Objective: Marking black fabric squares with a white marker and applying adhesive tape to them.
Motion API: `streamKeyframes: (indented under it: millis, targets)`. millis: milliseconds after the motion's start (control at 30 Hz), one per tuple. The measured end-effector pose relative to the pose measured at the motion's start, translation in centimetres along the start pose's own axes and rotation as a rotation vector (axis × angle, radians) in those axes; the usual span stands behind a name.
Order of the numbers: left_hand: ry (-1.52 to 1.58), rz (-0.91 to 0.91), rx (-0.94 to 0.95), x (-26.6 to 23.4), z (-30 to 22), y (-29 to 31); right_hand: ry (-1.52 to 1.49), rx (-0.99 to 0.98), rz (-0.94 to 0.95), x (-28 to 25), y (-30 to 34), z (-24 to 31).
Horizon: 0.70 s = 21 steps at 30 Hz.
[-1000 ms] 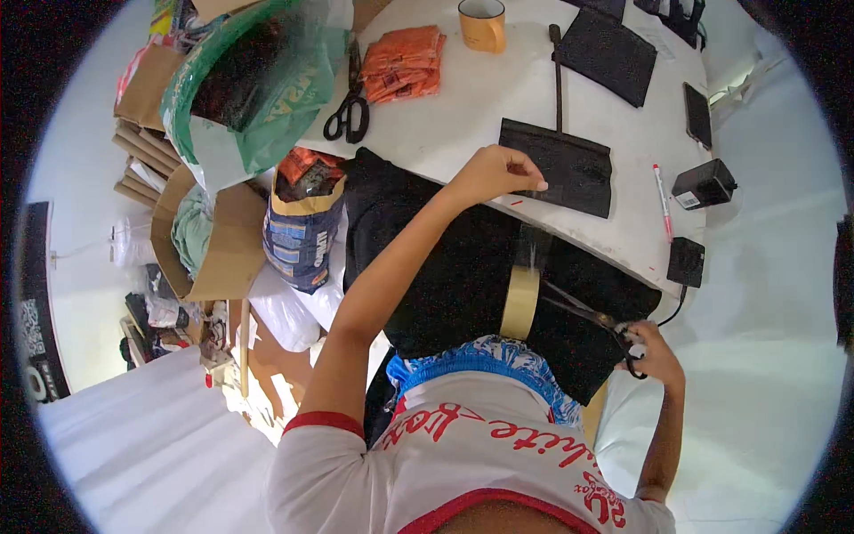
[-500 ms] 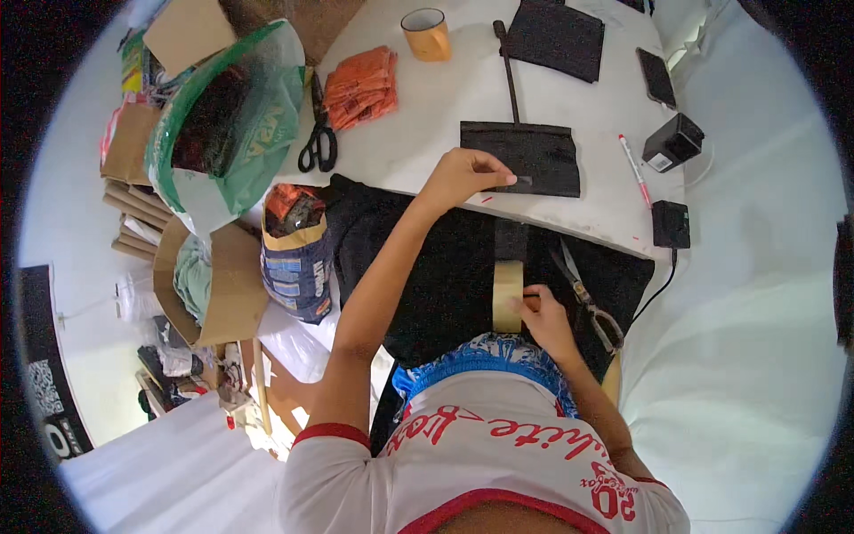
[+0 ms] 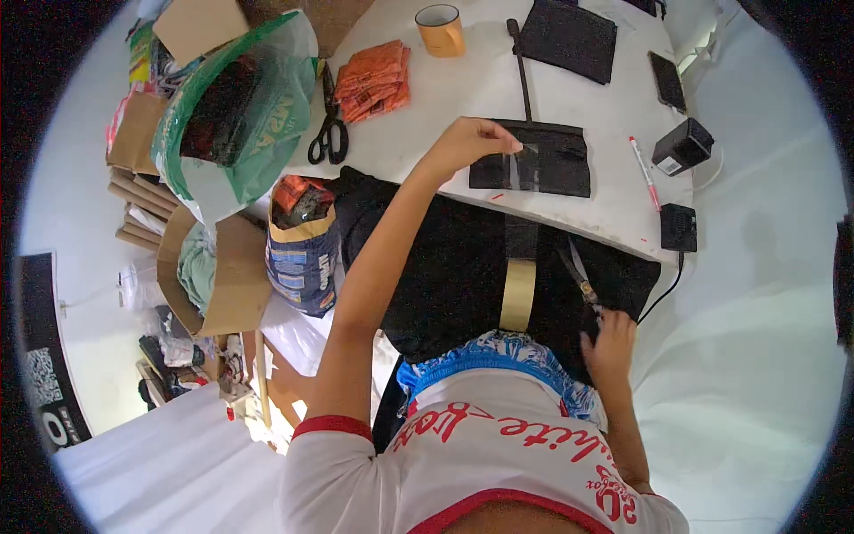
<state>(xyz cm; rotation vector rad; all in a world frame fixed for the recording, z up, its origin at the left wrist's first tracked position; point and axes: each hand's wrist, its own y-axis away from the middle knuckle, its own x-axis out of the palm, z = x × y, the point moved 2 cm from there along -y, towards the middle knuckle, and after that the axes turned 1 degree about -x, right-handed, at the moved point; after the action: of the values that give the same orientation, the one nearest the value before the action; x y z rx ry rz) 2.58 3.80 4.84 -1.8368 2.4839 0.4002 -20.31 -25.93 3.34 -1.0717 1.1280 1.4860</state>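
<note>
Clear film: the strip (image 3: 525, 169) is pinched at its upper end between thumb and fingers of your left hand (image 3: 501, 141), upper centre of the frame. It hangs or lies over the left half of the black piece (image 3: 566, 162); contact between the two cannot be told. Axes: strip roughly up and down the frame, black piece side to side, so they cross. The black piece is flat on the worktop (image 3: 616, 147), just right of your left hand, which is the nearer one; a strap (image 3: 522, 76) stands off its top edge.

Your right hand (image 3: 611, 345), right of centre and lower, is at the handle end of the scissors (image 3: 584, 285). Fingers cover the loops; whether they grip or only rest, you cannot tell from here. Blades point up and slightly left, roughly toward the black piece, well apart from it.

Tape roll (image 3: 518, 296): edge-on over the dark cloth (image 3: 445, 267), left of the scissors, below your left hand. Your right hand is nearer to it.
</note>
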Motion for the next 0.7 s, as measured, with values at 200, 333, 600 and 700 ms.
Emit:
streamKeyframes:
  millis: [200, 333, 600, 700]
  targets:
    - [0.056, 0.07, 0.025, 1.2, -1.0, -1.2, -0.226, -0.007, 0.086, 1.8, 0.8, -3.4]
    - [0.014, 0.123, 0.06, 1.4, -1.0, -1.6, -0.33, -0.122, 0.068, 0.8, 0.1, -5.8]
    - [0.026, 0.174, 0.055, 2.0, -2.2, -1.0, -0.546, -0.276, 0.407, -7.0, -3.5, -12.3]
    - [0.051, 0.167, 0.073, 2.2, -2.6, -1.1, -0.452, -0.386, 0.441, -8.4, -7.0, -11.4]
